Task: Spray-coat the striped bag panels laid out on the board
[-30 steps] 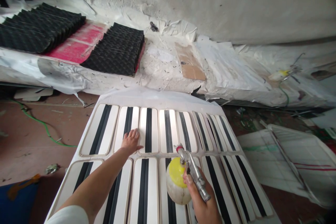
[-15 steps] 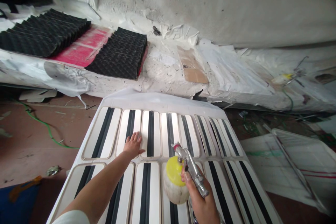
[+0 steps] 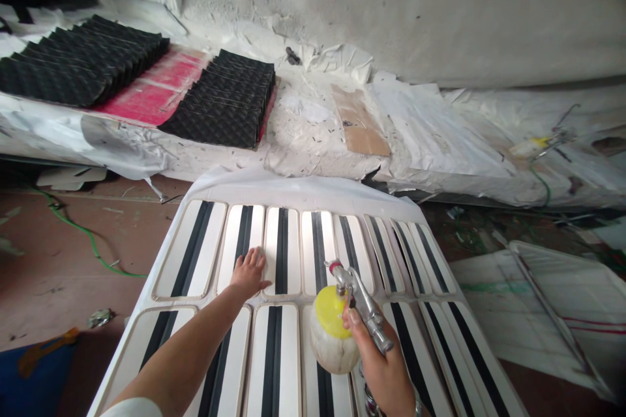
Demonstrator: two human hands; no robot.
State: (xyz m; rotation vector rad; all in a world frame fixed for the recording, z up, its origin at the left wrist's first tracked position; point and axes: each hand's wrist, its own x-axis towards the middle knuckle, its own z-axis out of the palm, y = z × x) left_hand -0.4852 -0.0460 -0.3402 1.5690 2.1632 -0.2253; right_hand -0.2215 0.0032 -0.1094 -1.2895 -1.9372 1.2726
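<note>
Two rows of white rounded panels, each with a dark stripe down its length, lie on a table covered in white sheeting (image 3: 235, 184). My left hand (image 3: 249, 272) rests with fingers spread between the second panel (image 3: 227, 234) and the third panel (image 3: 292, 251) of the far row. In my right hand (image 3: 384, 352) is a metal spray gun (image 3: 362, 306) with a yellow-lidded, whitish cup (image 3: 332, 339) hanging beneath it. The gun is held above the panels, its nozzle pointing away and to the left. My palm hides part of its handle.
Behind the table runs a sheet-covered ledge (image 3: 303, 137) with stacks of black quilted pieces (image 3: 227, 101) on a pink board (image 3: 151, 88) and brown cardboard (image 3: 359, 120). Another spray gun (image 3: 542, 142) lies at its right. A green hose (image 3: 92, 241) crosses the floor at left.
The spray gun in my right hand has shifted slightly to the right. My left hand stays almost in the same place, with fingers still spread.
</note>
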